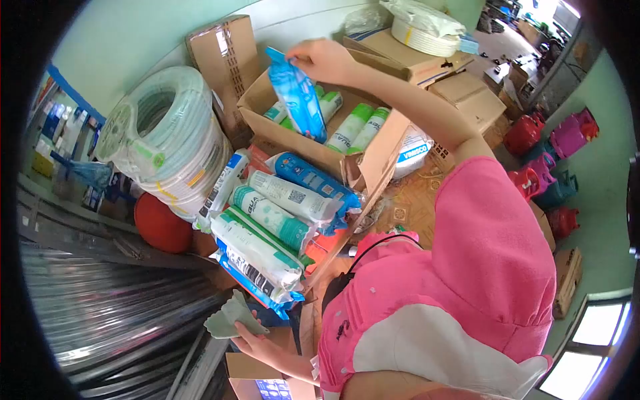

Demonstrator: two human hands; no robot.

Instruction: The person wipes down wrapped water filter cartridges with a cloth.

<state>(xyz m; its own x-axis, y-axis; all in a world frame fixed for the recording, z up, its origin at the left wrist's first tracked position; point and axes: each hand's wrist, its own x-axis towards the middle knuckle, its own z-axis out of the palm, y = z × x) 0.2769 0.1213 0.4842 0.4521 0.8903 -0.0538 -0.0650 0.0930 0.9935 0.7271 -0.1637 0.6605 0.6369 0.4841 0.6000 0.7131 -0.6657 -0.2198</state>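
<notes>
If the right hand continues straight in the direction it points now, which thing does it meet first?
Probably the taped cardboard box standing against the wall. The right hand, pinching a blue packet by its top, points toward it. Depth is unclear, so the hand may pass just above the box.

A coil of pale hose (163, 133) sits at the upper left, with a red ball (160, 223) below it. Sealed cardboard boxes (223, 53) stand behind. A bagged white coil (427, 33) lies at the top. Red and magenta gas cylinders (540, 160) cluster at the right. Corrugated metal sheet (113, 313) fills the lower left.
</notes>
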